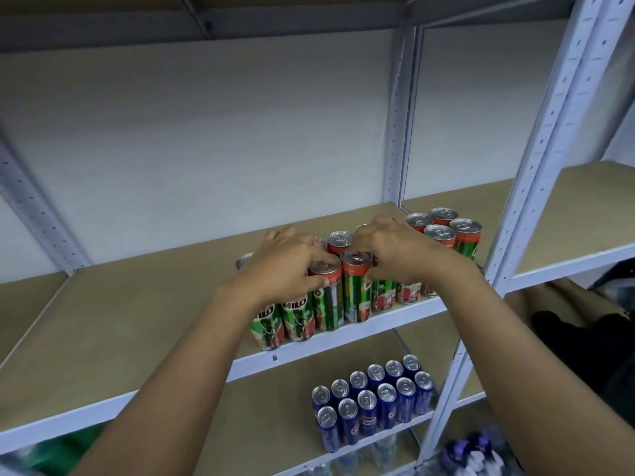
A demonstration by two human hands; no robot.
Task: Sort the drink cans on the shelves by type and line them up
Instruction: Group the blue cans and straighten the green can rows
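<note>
On the upper shelf (103,324), green-and-red Milo cans (299,317) – silver tops, left hand (285,269), right hand (391,252) gripping them

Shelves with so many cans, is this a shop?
Probably a stockroom or shop back room: bare metal shelves, many identical green Milo cans grouped together, blue cans in neat rows below, and no price tags visible.

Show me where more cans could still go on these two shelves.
Upper shelf: bare board from the left post to the Milo cans, and behind them to the wall. Its right end is crowded, with the left hand and right hand on the cans. Lower shelf: bare left of the blue cans.
</note>
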